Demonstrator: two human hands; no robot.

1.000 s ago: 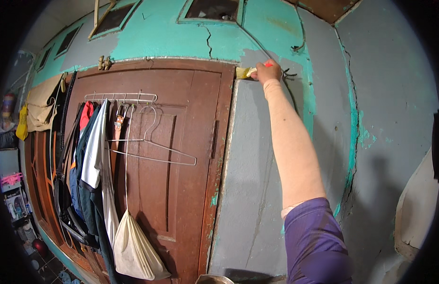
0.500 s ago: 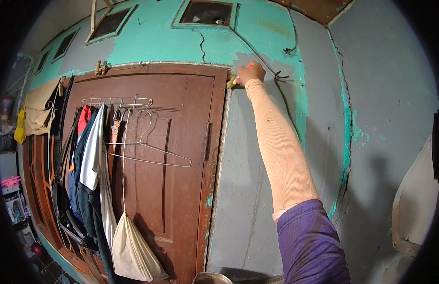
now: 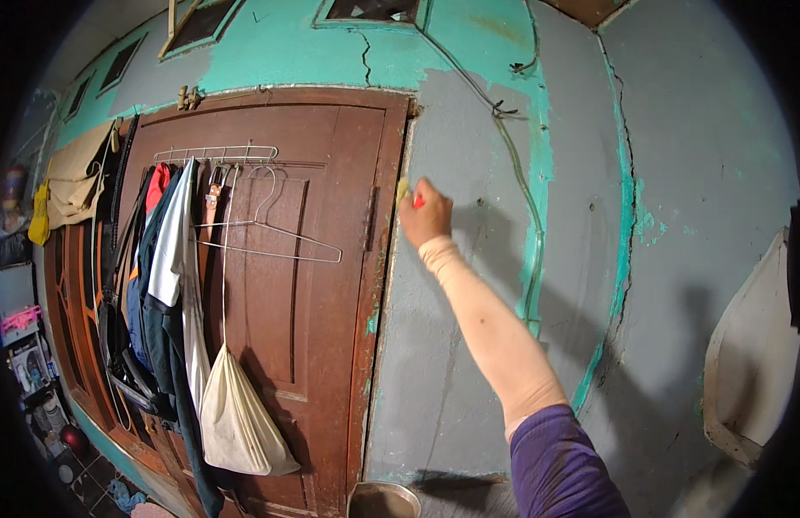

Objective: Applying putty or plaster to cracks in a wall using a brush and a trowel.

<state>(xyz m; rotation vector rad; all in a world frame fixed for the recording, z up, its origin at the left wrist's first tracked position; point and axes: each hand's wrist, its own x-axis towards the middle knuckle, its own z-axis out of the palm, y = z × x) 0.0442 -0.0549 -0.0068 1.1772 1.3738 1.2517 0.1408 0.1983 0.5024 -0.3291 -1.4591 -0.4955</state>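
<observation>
My right hand [image 3: 426,212] is raised against the wall, fingers closed around a paintbrush [image 3: 403,187]. Its red handle shows between the fingers, and its pale yellowish bristles point up and to the left. The bristles are at the strip where the grey wall [image 3: 469,285] meets the brown door frame [image 3: 388,207]. Patches of grey and turquoise paint cover the wall around my forearm, which wears a tan sleeve. My left hand is out of the picture.
Clothes [image 3: 171,250], a wire hanger [image 3: 296,242] and a cream drawstring bag [image 3: 244,423] hang on the brown door [image 3: 331,345]. A cable [image 3: 522,173] runs down the wall right of my hand. Low by the door frame stands a metal pan [image 3: 384,501].
My right hand has moved down along the door frame with the paintbrush, from near its top corner to well below it. The view has shifted slightly downward.
</observation>
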